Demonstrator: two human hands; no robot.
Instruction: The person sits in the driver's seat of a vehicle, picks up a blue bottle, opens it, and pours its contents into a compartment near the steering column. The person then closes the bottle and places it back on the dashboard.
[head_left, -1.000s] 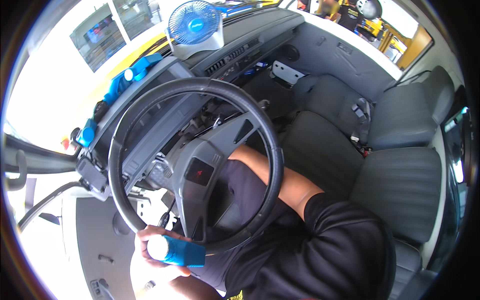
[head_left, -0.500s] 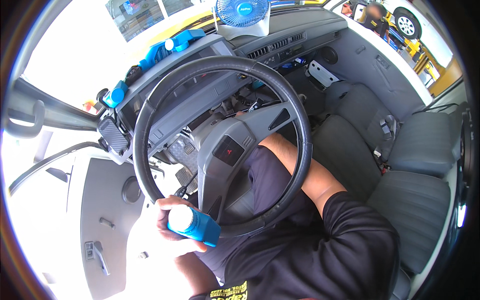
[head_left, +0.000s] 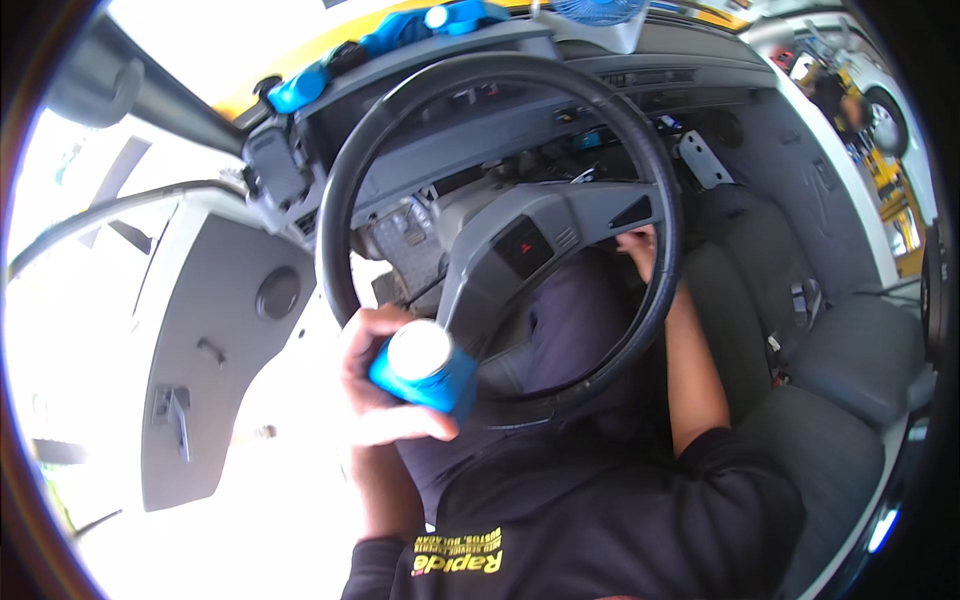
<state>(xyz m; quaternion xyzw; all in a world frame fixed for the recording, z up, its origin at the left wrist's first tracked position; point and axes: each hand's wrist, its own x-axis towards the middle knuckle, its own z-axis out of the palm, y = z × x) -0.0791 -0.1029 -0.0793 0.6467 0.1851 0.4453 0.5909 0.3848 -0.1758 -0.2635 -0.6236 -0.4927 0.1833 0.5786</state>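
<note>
Left hand (head_left: 363, 378) holds a white-topped blue object (head_left: 425, 372) near the steering wheel (head_left: 505, 240). Right hand (head_left: 640, 250) partly hidden: cannot tell its grip

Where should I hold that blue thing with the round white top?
Probably around the boxy blue body, beneath the round white top, coming from the left, like the left hand does: its straight sides look easy to wrap around.
</note>
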